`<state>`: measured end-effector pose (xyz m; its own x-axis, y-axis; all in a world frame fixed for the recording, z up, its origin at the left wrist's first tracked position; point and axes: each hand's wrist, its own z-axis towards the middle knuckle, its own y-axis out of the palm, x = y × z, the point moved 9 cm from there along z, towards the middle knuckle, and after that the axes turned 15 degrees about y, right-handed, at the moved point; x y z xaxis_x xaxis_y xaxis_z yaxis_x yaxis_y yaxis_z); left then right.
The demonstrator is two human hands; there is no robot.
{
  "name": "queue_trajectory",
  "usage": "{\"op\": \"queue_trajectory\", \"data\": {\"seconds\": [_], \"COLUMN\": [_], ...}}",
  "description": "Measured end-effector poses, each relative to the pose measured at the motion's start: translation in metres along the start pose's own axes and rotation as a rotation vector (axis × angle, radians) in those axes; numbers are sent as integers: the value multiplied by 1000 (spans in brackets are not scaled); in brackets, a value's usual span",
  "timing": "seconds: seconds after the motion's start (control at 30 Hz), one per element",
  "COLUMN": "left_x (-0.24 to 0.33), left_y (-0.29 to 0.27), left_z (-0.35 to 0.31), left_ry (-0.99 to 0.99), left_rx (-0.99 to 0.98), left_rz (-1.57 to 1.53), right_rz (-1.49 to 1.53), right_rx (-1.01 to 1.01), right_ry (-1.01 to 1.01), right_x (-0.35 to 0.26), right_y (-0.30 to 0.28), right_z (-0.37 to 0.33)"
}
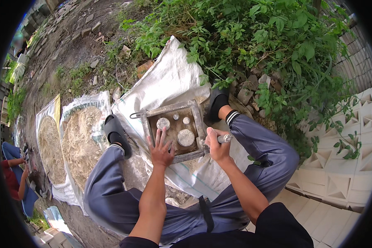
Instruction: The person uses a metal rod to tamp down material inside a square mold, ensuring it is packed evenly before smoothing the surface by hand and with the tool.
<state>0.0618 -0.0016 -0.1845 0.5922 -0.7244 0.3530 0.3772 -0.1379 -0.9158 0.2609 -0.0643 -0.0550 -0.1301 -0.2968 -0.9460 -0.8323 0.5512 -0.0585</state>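
Observation:
Between my feet lies a square wooden frame (pixel 171 108), grey and dusty, with a metal loop (pixel 135 115) at its far left corner. Inside it sit a large pale round piece (pixel 186 138), a medium one (pixel 163 123) and two small ones (pixel 186 120), on a brown dusty surface. My left hand (pixel 160 151) rests at the frame's near left side, fingers spread, tips beside the medium round piece. Over the frame's right side, my right hand (pixel 217 146) is closed round a short greyish tool with a rounded end (pixel 225 138); its exact kind I cannot make out.
A white woven sheet (pixel 169 74) lies under the frame. At left are two opened sacks bearing pale powder (pixel 82 128). Another person (pixel 14 175) sits at the far left. Leafy plants (pixel 273 41) grow beyond; pale patterned blocks (pixel 339 165) stand at right.

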Motion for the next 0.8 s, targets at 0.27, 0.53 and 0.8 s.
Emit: {"op": "queue_trajectory", "data": {"seconds": [0.27, 0.53, 0.8], "left_x": [2, -2, 0], "left_y": [-2, -4, -2], "left_z": [3, 0, 3], "left_ry": [15, 24, 18], "left_rx": [32, 53, 29], "left_rz": [-8, 2, -4], "right_rz": [-115, -88, -154], "right_rx": [-108, -25, -4], "right_ry": [-182, -270, -261], "right_x": [-6, -12, 3], "right_y": [5, 13, 3], "right_z": [-6, -8, -7]}}
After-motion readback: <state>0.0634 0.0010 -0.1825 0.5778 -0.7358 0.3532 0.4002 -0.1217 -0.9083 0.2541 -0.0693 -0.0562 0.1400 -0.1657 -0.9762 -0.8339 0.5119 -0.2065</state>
